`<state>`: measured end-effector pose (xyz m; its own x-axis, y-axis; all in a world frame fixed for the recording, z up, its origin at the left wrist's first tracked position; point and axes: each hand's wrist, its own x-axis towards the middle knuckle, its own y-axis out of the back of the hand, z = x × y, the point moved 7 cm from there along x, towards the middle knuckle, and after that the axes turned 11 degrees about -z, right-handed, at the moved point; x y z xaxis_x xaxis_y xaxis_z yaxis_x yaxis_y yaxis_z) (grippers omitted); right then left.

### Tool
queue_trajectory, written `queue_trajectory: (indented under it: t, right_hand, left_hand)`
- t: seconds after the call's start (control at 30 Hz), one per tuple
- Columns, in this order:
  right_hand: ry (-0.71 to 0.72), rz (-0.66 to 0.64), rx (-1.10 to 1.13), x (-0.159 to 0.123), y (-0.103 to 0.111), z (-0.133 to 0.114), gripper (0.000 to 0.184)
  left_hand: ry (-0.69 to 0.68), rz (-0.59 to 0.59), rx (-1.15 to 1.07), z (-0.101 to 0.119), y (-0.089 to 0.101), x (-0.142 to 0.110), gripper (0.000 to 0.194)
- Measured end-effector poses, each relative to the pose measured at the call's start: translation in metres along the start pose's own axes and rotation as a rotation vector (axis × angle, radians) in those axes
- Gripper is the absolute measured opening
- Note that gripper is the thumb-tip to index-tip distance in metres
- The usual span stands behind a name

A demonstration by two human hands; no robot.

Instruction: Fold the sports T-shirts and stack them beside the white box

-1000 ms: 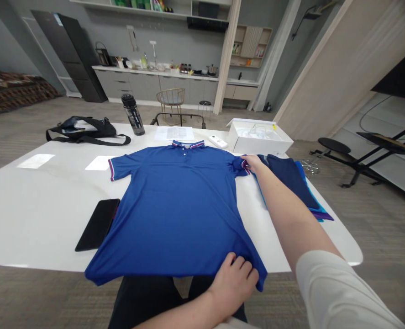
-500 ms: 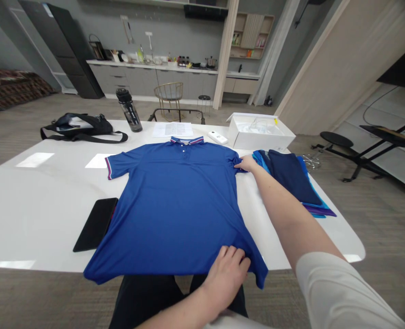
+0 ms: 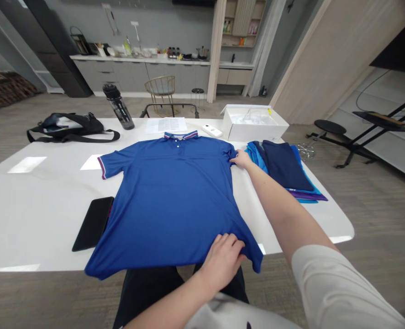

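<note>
A blue polo shirt [image 3: 171, 196] lies spread front side up on the white table, its collar toward the far side and its hem hanging slightly past the near edge. Red and white stripes trim the collar and the flat left sleeve. My right hand [image 3: 241, 159] is closed on the bunched right sleeve, whose cuff it partly hides. Low on the shirt, close to the hem's right corner, my left hand [image 3: 224, 256] has its fingers curled on the fabric, gripping it. Just beyond my right hand sits a pile of folded clothes [image 3: 286, 167], dark navy on top.
A black tablet-like slab [image 3: 92, 224] lies partly beside the shirt's left edge. Along the far side of the white table [image 3: 34, 205] are a black bag [image 3: 68, 125], a dark bottle [image 3: 119, 107], papers [image 3: 166, 125], a small white device [image 3: 212, 131] and a white box [image 3: 253, 128].
The camera view has shifted a little, so most table items appear further left and higher. Both hands keep their places on the shirt, which lies much the same.
</note>
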<state>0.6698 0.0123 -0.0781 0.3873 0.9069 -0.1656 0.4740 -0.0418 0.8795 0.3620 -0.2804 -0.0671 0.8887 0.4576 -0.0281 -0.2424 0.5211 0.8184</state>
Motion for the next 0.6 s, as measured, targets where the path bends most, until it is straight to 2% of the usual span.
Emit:
queue_trajectory:
  t: [0.17, 0.3, 0.4, 0.47, 0.6]
  right_hand:
    - [-0.023, 0.051, -0.023, -0.012, 0.009, 0.009, 0.025]
    - [-0.022, 0.076, -0.027, -0.016, 0.013, 0.013, 0.023]
    - [-0.010, 0.069, -0.021, -0.016, 0.010, 0.014, 0.023]
    - [-0.010, 0.066, -0.008, -0.016, 0.008, 0.015, 0.024]
    - [-0.031, 0.072, 0.044, -0.014, 0.010, 0.015, 0.024]
  left_hand:
    - [0.127, 0.003, 0.110, 0.001, 0.010, -0.006, 0.067]
    - [0.266, 0.025, 0.345, -0.012, 0.011, -0.028, 0.091]
    - [0.290, 0.024, 0.501, -0.020, 0.008, -0.045, 0.091]
    - [0.272, 0.030, 0.559, -0.018, 0.004, -0.050, 0.084]
    - [0.042, 0.056, 0.585, 0.012, -0.015, -0.038, 0.059]
